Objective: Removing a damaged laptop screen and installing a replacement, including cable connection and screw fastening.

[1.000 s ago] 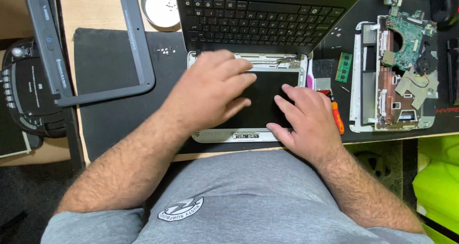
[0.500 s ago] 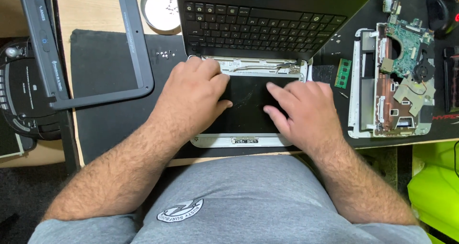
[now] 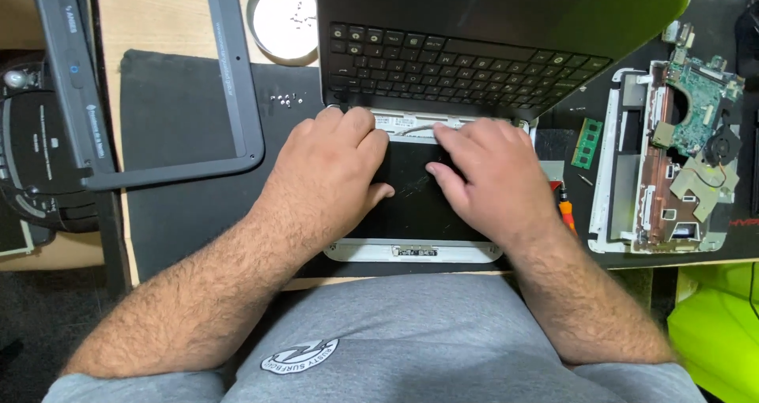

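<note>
View from above of a person's two bare hands working on a small dismantled laptop. The laptop's lid panel, black with a pale silver rim, lies flat on a dark mat at the near edge of the counter, and both hands rest on it. The left hand lies palm down with fingers together, fingertips at the hinge strip just below the keyboard. The right hand lies beside it, also palm down, fingers bent and slightly spread on the black surface; neither hand pinches anything. To the left lies a grey screen bezel frame. A round metal dish with tiny screws sits behind it. To the right sits an opened laptop base with a green circuit board, a loose green memory stick, and an orange-handled screwdriver touching the right wrist.
</note>
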